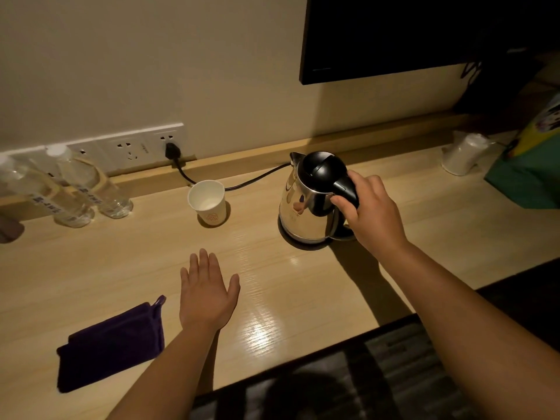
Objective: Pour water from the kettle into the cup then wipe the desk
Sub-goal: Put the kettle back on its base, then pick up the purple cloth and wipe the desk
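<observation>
A shiny steel kettle with a black lid and handle stands on its black base at the right middle of the wooden desk. My right hand is closed around the kettle's handle. A white paper cup stands upright to the left of the kettle, empty as far as I can see. My left hand lies flat on the desk with fingers spread, holding nothing. A dark purple cloth lies folded on the desk just left of that hand.
Two clear water bottles stand at the back left. A black cord runs from a wall socket behind the cup to the kettle base. A wrapped white roll and a green-yellow bag sit at the far right. A dark screen hangs above.
</observation>
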